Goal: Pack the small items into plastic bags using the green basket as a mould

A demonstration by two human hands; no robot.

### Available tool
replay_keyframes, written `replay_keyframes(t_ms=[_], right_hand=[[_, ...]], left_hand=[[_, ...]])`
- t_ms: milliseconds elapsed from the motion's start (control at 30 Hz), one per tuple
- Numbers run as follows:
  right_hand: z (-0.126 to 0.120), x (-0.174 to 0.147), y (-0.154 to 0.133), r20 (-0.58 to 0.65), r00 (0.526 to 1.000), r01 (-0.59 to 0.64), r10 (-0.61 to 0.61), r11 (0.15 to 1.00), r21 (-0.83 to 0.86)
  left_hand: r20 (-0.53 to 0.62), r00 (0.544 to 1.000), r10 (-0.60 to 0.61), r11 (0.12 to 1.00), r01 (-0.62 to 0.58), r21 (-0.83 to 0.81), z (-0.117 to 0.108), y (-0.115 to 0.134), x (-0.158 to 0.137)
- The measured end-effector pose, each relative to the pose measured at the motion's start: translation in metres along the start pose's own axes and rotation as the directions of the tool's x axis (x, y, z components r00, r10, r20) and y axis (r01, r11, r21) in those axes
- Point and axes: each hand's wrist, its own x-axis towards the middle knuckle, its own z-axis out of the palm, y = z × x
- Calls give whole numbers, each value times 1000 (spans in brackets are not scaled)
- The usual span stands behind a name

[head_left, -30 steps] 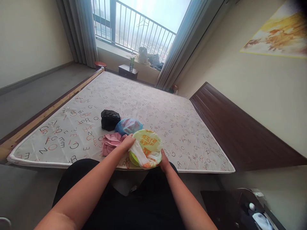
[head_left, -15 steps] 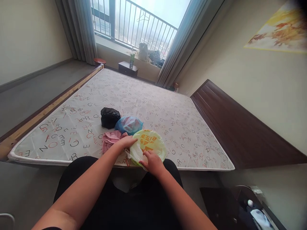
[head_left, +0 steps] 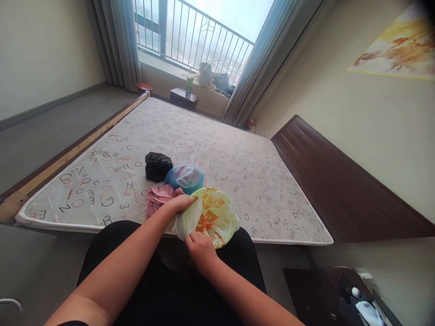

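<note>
A pale yellow-green plastic bag (head_left: 222, 217) with orange printing is held over my lap at the mattress edge. My left hand (head_left: 183, 202) grips its upper left rim, the thumb on the near face and the other fingers hidden behind. Lower down, my right hand (head_left: 202, 249) is closed on the bag's near edge, fingers curled over the plastic. Just beyond my left hand lies a crumpled pink cloth (head_left: 159, 198). Behind the yellow bag rest a filled blue plastic bag (head_left: 186, 178) and a black plastic bag (head_left: 158, 166), side by side.
The letter-printed mattress (head_left: 217, 140) stretches ahead of my knees, with a dark wooden headboard (head_left: 340, 190) on the right. Beyond it stands a small nightstand (head_left: 183, 97) with a green bottle (head_left: 189, 86). A dark cabinet (head_left: 306, 290) is at lower right.
My right hand has moved left and down, from the middle of the yellow bag to its near edge. The bag's front now shows more of its orange print. My left hand stays at the rim.
</note>
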Motion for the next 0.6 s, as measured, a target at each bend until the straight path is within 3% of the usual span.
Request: replay_keyframes(t_ms=[133, 333, 433, 600], right_hand=[[4, 0, -3, -19, 992, -124, 123, 992, -23], [24, -19, 51, -250, 943, -228, 218, 974, -10], [31, -29, 67, -199, 943, -275, 266, 961, -18], [27, -29, 59, -140, 945, -291, 296, 955, 53]], left_hand=[[82, 996, -38, 998, 34, 56, -6, -3, 9], [173, 981, 88, 970, -124, 209, -3, 0, 14], [173, 974, 147, 929, -196, 315, 5, 7, 11], [165, 946, 279, 879, -320, 353, 5, 13, 7]])
